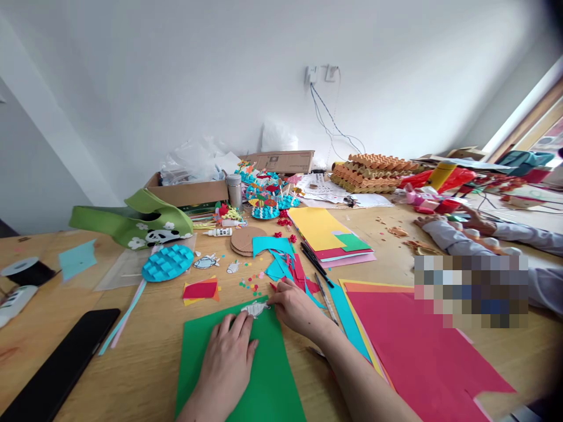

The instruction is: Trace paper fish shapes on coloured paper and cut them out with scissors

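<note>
The small paper fish (255,308) was grey and white (its pattern too small to read) against a plain green card (246,375). The red sheet (417,340) was bright and plain. The felt bag (136,220) was leaf green with white flowers and a black-and-white panda; the oval mosaic (167,262) was turquoise.
</note>
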### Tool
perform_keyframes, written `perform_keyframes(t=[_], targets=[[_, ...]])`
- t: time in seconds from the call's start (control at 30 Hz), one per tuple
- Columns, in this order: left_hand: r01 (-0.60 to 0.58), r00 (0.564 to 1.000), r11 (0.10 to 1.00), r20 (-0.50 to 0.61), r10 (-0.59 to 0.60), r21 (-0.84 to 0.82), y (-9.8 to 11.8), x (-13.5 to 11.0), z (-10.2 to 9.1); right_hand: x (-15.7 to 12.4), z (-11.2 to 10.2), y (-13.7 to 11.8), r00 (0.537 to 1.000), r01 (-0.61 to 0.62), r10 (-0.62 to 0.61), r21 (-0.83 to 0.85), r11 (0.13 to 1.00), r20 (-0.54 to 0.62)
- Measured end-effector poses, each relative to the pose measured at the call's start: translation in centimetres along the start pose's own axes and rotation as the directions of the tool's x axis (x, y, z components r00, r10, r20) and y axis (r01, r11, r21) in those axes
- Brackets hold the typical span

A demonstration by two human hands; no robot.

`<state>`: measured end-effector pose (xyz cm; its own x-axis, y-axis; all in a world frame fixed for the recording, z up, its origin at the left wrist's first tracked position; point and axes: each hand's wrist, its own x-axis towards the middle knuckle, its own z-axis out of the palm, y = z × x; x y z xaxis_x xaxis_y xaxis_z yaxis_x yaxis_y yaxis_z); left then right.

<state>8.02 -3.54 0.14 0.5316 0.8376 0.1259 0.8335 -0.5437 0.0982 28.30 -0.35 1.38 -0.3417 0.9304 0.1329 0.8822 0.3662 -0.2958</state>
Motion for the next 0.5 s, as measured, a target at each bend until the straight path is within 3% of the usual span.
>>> perform_keyframes(t=[0.5], targets=[[0.083,0.994,0.996,-0.079,-0.080,0.042,1.9,0.1,0.6,-0.1,-0.5,-0.5,0.998,-0.036,0.038,-0.032,0.999,0.059]])
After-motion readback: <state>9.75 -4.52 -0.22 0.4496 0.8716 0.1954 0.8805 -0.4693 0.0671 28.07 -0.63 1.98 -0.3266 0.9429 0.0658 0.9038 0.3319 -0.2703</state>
